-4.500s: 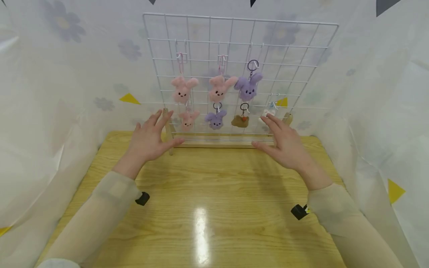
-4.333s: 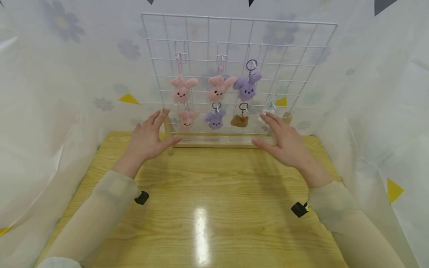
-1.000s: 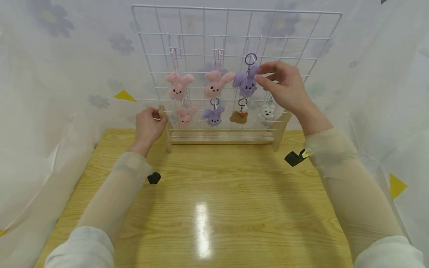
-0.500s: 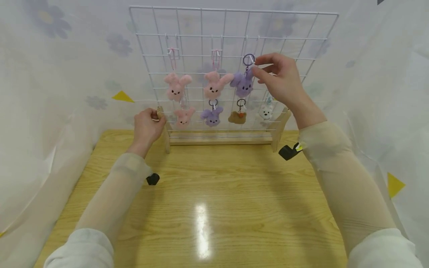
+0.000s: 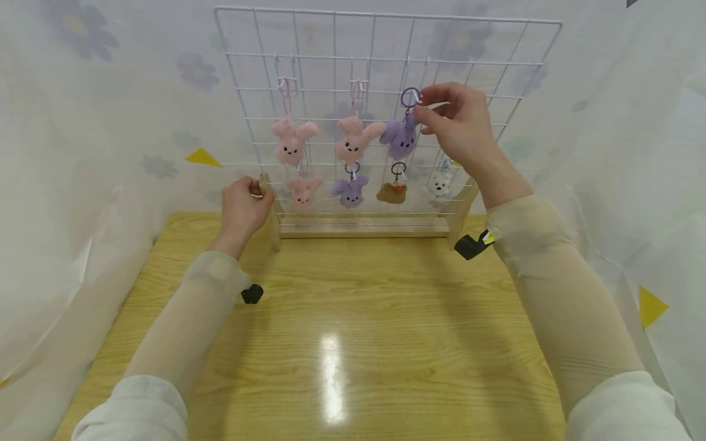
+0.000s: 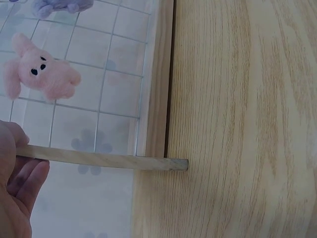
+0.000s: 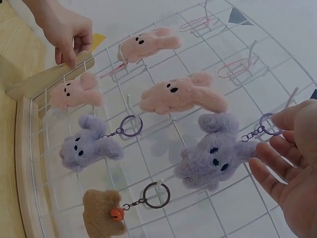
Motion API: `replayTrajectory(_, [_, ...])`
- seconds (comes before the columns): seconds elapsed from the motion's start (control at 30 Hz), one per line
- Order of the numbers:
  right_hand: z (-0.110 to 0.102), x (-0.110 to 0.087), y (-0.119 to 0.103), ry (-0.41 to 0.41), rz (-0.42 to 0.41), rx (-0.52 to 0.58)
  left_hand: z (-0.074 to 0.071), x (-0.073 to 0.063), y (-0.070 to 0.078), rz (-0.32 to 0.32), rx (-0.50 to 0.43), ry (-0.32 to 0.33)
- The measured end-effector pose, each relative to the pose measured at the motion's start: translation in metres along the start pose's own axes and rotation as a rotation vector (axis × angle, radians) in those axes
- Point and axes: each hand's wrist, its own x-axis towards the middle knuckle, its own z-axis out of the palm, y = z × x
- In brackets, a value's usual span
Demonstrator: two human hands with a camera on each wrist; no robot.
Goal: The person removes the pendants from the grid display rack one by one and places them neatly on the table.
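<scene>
Purple bunny keychain (image 5: 402,138): fluffy, dark eyes, ring pinched by R hand (image 5: 460,128).

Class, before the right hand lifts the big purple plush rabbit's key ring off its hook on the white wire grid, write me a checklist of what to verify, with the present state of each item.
1. Right hand pinches the purple metal key ring of the large purple plush rabbit: ok.
2. Ring free of its white hook: not ok, it hangs there.
3. Left hand grips the wooden stand post to steady the white wire grid: ok.
4. Neighbouring pink plush rabbit clear of the purple one: not ok, their ears touch.
5. Bare space on the wooden table below: ok.
6. Hook tip's direction: cannot tell.
</scene>
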Motion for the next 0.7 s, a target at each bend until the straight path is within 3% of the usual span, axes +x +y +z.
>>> replayTrajectory(0.33, [0.003, 0.0044, -0.0004, 0.047, 0.067, 0.074, -0.0002, 0.0002, 0.0023, -0.001, 0.009, -0.004])
replayTrajectory(0.7, [0.0062, 0.0076, -0.0012, 0.068, 0.079, 0.057, -0.0002, -0.0032, 0.0038, -0.018, 0.01, -0.015])
